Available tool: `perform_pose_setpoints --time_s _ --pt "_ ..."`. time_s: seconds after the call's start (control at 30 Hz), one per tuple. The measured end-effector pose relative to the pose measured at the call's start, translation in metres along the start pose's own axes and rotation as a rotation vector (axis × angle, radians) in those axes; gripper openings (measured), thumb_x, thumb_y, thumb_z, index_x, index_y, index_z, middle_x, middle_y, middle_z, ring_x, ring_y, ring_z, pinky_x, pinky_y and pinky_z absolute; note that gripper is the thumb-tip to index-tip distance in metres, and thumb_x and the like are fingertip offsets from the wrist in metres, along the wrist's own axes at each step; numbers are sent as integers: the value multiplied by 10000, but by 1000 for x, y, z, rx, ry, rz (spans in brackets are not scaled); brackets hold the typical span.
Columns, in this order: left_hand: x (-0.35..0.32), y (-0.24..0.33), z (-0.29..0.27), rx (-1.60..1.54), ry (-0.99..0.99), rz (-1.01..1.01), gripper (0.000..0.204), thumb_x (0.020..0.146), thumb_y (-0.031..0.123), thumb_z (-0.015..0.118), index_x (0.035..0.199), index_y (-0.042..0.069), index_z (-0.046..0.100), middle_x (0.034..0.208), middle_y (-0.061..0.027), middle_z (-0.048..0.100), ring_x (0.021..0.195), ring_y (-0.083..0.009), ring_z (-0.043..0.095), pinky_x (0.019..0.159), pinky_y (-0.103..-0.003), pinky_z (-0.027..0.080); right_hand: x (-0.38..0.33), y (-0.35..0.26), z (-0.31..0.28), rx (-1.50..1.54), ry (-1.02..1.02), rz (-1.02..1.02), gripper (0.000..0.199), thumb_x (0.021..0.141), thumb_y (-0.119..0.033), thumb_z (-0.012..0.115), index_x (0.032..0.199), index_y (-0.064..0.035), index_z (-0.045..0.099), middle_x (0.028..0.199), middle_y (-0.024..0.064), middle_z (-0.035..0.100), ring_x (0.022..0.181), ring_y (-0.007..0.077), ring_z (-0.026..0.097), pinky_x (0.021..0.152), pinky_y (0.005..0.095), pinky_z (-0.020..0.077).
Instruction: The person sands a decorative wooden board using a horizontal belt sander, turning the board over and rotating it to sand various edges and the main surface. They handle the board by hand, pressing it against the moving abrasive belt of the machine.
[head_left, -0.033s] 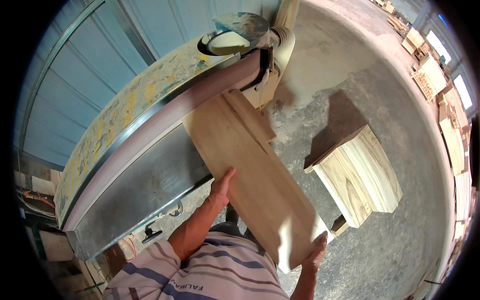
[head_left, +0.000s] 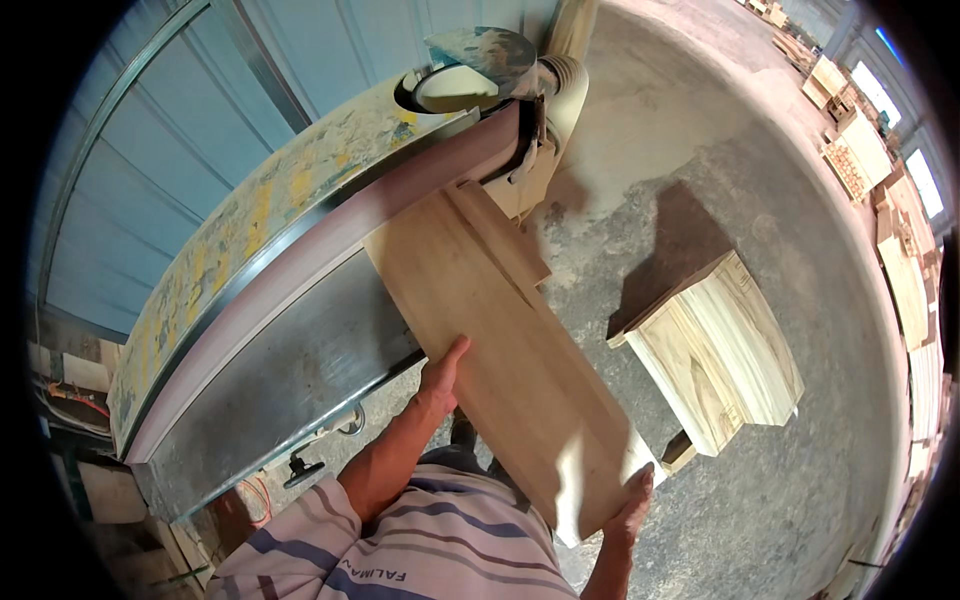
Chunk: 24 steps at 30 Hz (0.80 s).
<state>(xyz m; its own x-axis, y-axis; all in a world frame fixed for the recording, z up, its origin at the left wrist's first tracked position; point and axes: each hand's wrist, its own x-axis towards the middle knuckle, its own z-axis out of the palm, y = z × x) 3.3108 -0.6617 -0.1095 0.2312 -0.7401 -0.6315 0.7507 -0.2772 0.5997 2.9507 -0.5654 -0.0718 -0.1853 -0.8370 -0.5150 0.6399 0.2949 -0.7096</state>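
Note:
A long, flat wooden board (head_left: 500, 350) runs slantwise from the pinkish belt (head_left: 340, 240) of an edge belt sander down toward my body. Its far end meets the belt and rests over the grey metal table (head_left: 290, 350). My left hand (head_left: 443, 378) grips the board's left edge near the table's front, thumb on top and fingers hidden below. At the near right corner my right hand (head_left: 630, 505) is closed round the board's end, its other fingers mostly out of sight underneath. Beside the board's far right side sits a narrower wooden strip (head_left: 505, 235), next to the belt.
A stack of pale boards (head_left: 715, 350) stands on the concrete floor (head_left: 820, 500) at the right. The sander's dusty yellow-green cover (head_left: 250, 210) and a ribbed hose (head_left: 570, 85) lie beyond the belt. Below the table's front edge is a black hand knob (head_left: 303, 468). Timber stacks (head_left: 860, 150) line the far right.

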Motion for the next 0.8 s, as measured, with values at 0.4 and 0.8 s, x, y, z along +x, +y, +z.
perform_pose_setpoints --time_s 0.4,0.8 --pt "9 2 -10 -35 -234 -67 578 846 399 574 1300 75 422 1264 -87 494 1148 -301 464 948 -448 379 15 6 -28 -841 80 -588 420 964 -291 422 1244 19 464 1160 73 551 998 149 539 797 294 454" --pt "3 16 -8 177 -392 -24 639 857 508 504 1328 91 390 1325 -110 439 1180 -308 430 950 -450 382 -11 3 -4 -66 300 -279 389 928 -367 497 816 -15 620 693 -44 540 639 71 490 549 246 393"
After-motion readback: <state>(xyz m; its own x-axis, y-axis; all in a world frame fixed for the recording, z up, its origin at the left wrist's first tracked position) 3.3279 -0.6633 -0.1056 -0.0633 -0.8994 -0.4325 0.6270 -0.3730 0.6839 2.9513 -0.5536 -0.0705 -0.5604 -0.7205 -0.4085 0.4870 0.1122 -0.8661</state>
